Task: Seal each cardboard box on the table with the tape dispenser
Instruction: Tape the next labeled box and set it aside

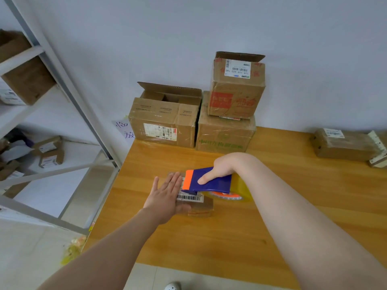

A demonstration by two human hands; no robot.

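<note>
Against a pale wall stood a wooden table (230,237), with an open-topped box (165,122) at its far edge, a closed box (224,135) just beside it carrying 1 more box (236,91), and a flat parcel (343,145) well apart at the right. Near the table's middle lay a small cardboard box (201,208), the left hand (165,193) pressed flat on it with fingers straight. The right hand (219,170) gripped the blue and orange tape dispenser (209,181), whose front end met the box top, its tape roll (240,191) to the right.
</note>
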